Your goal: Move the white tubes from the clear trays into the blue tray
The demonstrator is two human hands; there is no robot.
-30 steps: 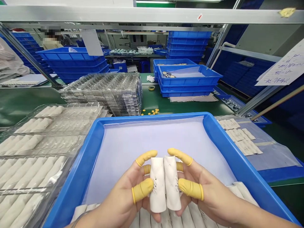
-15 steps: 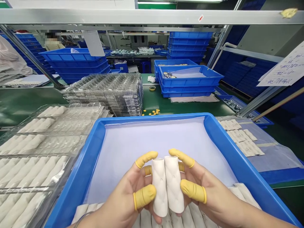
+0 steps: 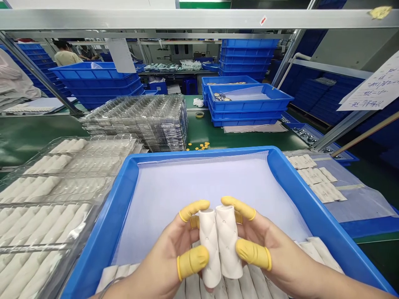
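Note:
My left hand (image 3: 187, 241) grips a white quilted tube (image 3: 210, 249) between its thumb and fingers. A matching white quilted tube (image 3: 229, 243) is held in my right hand (image 3: 251, 232). The two tubes stand side by side, nearly upright, tops close together, their hollow upper ends showing. Yellow finger cots cover the thumbs and several fingertips. Both hands are above a blue tray (image 3: 199, 153) lined with a pale sheet (image 3: 202, 182). Along the tray's near end lies a row of similar white tubes (image 3: 249, 286), partly hidden by my hands and forearms.
Clear plastic trays (image 3: 71, 182) with white tubes stand at left, behind them a stack of empty clear trays (image 3: 146, 120). Blue bins (image 3: 249, 104) are at the back. More white pieces (image 3: 314, 178) lie at right. A metal rail (image 3: 199, 20) crosses overhead. A person (image 3: 65, 54) is far left.
Both tubes have turned slightly within my fingers, so different sides of their quilting face me. The left thumb has shifted a little right and down. The hands stay in nearly the same place.

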